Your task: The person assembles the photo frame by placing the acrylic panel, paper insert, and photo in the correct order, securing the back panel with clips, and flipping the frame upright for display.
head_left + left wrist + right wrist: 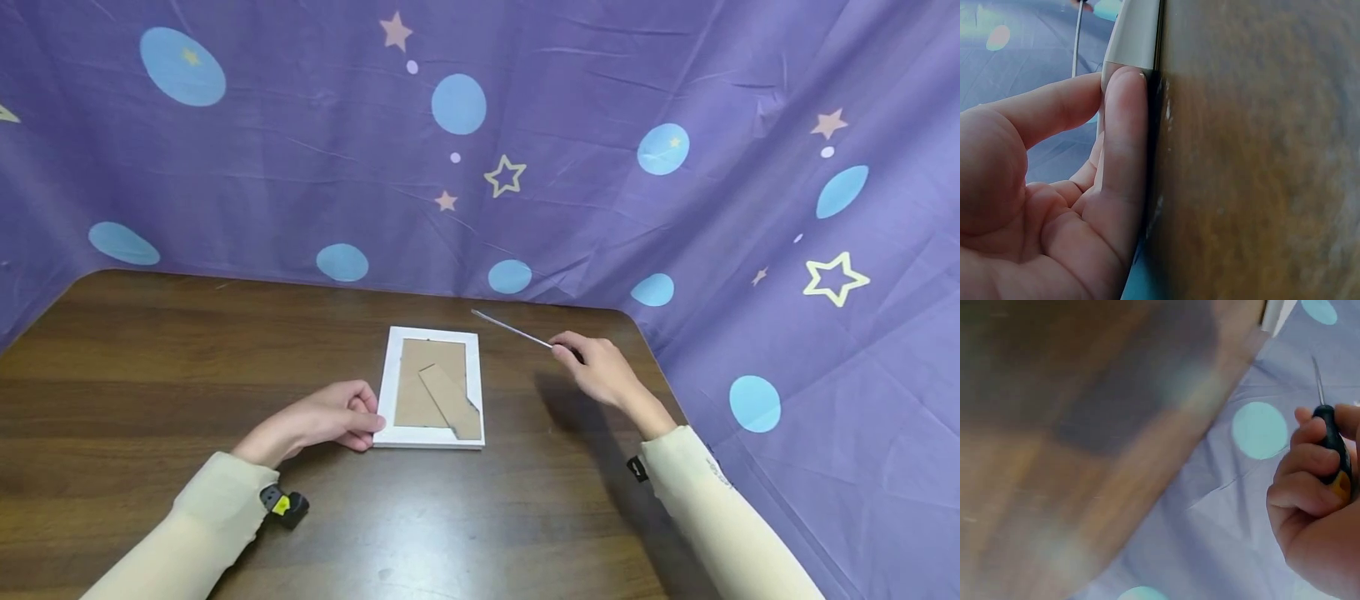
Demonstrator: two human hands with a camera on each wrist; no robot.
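A white picture frame [435, 436] lies back side up on the table, with a brown backing board [420, 367] and a slanted easel leg [448, 400] showing. My left hand [348, 415] pinches its lower left corner, thumb on top; the left wrist view shows the fingers [1125, 125] against the frame's edge. In my right hand [600, 367] is a screwdriver [513, 327], raised to the right of the frame, its thin shaft pointing left and away. The right wrist view shows my fingers curled round its black and yellow handle [1333, 447].
The brown wooden table [187, 367] has rounded far corners. A purple cloth [300, 150] with stars and blue spots hangs behind it and along the right side. A dark strap device [285, 505] sits at my left cuff.
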